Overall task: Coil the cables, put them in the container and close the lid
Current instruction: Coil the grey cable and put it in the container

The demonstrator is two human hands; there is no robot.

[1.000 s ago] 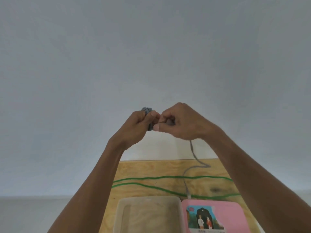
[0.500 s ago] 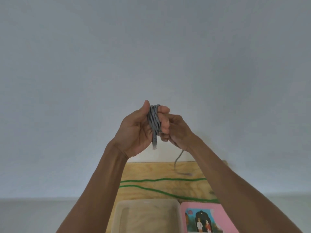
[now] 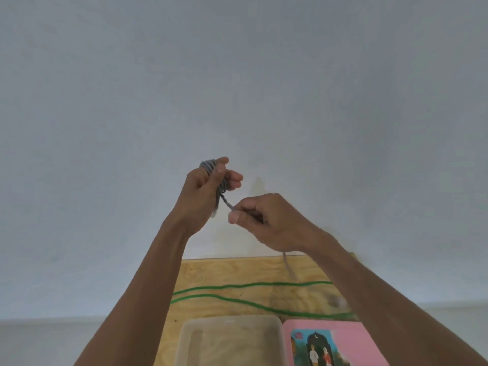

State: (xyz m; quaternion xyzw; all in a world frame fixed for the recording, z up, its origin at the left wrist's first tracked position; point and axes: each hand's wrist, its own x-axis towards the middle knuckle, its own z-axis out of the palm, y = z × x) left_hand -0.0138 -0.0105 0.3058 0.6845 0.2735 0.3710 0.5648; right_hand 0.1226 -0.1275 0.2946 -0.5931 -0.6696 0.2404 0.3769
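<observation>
Single head-worn wide-angle view, no second view. Faces forward, pitched high: pale wall fills most of frame above counter [image 3: 216, 270]. Counter only at bottom edge, near. Raised hands close, above counter's far edge.

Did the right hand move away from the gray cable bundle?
Yes. The right hand pulled rightward and down from the gray cable bundle, toward the wooden table.

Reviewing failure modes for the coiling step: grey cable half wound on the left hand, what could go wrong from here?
1. The grey cable loops sit near the left hand fingertips and could slip off.
2. Its tail, running from the right hand down to the table, crosses the green cable and may drag or tangle it.
3. The open container lies below; a dropped coil might miss it.
</observation>
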